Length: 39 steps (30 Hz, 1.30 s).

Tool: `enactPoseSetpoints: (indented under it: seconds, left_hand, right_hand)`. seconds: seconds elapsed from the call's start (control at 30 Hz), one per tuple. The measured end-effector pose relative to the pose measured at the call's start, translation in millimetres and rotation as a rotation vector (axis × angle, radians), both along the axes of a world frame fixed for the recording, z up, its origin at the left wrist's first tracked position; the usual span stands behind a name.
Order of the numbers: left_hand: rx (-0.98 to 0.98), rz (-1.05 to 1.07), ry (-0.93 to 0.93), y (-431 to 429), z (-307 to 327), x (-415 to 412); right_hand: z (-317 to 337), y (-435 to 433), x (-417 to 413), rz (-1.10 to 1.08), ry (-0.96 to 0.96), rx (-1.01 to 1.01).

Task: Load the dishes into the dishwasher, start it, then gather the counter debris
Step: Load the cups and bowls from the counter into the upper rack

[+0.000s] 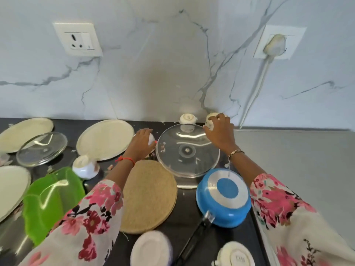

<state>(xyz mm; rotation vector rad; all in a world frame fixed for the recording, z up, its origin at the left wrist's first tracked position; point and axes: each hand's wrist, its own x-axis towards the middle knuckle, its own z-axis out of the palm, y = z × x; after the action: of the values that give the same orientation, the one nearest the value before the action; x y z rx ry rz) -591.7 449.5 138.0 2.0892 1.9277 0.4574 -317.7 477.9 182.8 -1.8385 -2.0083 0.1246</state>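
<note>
Dishes (25,134) crowd the dark surface (185,206) from its left edge to the middle, none loaded yet. The big glass lid (187,150) lies between the two wrists. A sleeve dragging across it could skid it into the upturned blue pan (223,196) nearer the front edge. The left hand (141,143) has its fingers curled over a small white cup (152,139), just beside a cream plate (105,139). The right hand (219,131) pinches a cream cup (211,120) at the back edge. Lifting two cups at once, I judge, risks a slip or a knock against the lid. Food scraps (163,147) on the lid would then scatter.
</note>
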Motion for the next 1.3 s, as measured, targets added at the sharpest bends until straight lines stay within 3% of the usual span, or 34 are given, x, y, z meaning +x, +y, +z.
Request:
enactPoseSetpoints:
  seconds: [0.27, 0.5, 1.0, 1.3]
  left_hand:
    - [-0.251, -0.149, 0.112, 106.8, -14.3, 6.4]
    - [-0.454, -0.199, 0.263, 145.0, -37.8, 8.6]
    - [-0.412, -0.213, 0.273, 153.1, -35.1, 3.5]
    - [-0.112, -0.067, 0.094, 95.2, 18.5, -12.1]
  right_hand:
    - [-12.0, 66.4, 10.4, -0.029, 0.063, -0.274]
    - [-22.6, 96.1, 14.6, -0.02, 0.083, -0.419]
    - [-7.6, 105.8, 10.9, -0.056, 0.191, -0.378]
    - [60.6, 73.6, 2.1, -0.012, 0.194, -0.161]
